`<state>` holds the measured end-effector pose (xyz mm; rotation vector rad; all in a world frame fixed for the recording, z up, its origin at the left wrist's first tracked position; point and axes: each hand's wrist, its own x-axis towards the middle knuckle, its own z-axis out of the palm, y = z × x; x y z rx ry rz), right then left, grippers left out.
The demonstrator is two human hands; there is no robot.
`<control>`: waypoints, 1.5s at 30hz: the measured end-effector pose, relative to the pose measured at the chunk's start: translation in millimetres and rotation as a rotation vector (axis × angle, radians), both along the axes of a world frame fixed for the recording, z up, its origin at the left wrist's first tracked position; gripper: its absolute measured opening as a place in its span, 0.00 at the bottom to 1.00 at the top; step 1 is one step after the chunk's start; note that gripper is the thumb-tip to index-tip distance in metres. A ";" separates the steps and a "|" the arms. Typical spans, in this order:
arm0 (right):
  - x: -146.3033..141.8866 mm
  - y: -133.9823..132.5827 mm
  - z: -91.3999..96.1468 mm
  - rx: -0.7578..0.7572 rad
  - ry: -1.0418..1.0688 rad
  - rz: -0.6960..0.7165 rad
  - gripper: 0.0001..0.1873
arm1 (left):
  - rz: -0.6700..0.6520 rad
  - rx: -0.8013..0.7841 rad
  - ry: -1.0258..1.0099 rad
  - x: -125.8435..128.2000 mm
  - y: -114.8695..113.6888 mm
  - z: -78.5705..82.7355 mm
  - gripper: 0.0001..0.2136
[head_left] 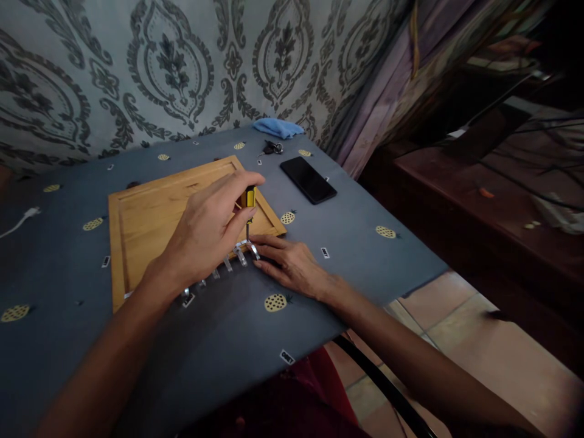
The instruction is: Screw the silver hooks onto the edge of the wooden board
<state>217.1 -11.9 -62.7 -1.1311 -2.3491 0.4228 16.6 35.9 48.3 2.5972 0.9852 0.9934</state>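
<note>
My left hand (205, 213) is closed around a small screwdriver (250, 198) with a yellow and black handle. The screwdriver stands upright, its shaft pointing down at the near right corner of a framed wooden board (155, 225). Along the board's near edge runs a row of several shiny hooks (241, 255), partly hidden by my left hand and forearm. My right hand (296, 261) rests at the right end of this row, its fingers on either side of the last hook (254, 250), close to the screwdriver tip. Whether a screw sits under the tip is too small to tell.
The table (219, 359) has a grey-blue cover with pineapple prints. A black phone (308, 180), keys (272, 147) and a blue cloth (278, 128) lie beyond the board. A white cable (20, 222) is at left. Patterned fabric (173, 67) hangs behind.
</note>
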 end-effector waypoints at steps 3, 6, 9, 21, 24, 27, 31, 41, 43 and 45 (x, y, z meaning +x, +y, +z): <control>0.3 0.1 -0.9 -0.009 0.000 0.000 0.20 | -0.006 -0.011 0.002 1.7 0.5 -2.0 0.15; 0.6 0.2 -0.9 -0.016 -0.004 0.001 0.20 | -0.011 -0.012 0.003 2.8 0.9 -3.7 0.16; 0.5 0.3 -0.7 -0.013 0.001 0.006 0.20 | -0.018 -0.007 0.004 3.2 1.4 -5.0 0.16; -0.2 0.1 0.5 -0.010 -0.001 -0.001 0.19 | 0.021 0.049 0.001 4.0 3.1 -8.7 0.13; 0.4 0.2 -0.3 -0.013 -0.006 -0.004 0.20 | -0.002 0.017 -0.013 3.3 3.2 -6.7 0.16; 0.4 0.6 -0.9 -0.012 -0.008 0.001 0.20 | -0.027 0.001 -0.024 3.1 3.5 -6.4 0.16; 0.3 0.6 -0.6 -0.014 -0.006 0.002 0.19 | -0.014 0.025 -0.028 4.3 3.8 -9.3 0.13; -0.4 0.3 0.1 0.005 0.000 -0.005 0.20 | -0.009 -0.012 -0.047 0.2 4.1 -4.6 0.17; -0.4 0.6 -0.7 0.010 -0.009 -0.008 0.20 | 0.008 0.003 -0.063 -1.6 4.6 -3.2 0.16; -0.3 0.7 -1.2 0.006 -0.013 -0.009 0.20 | 0.010 0.017 -0.072 -2.9 4.9 -2.2 0.16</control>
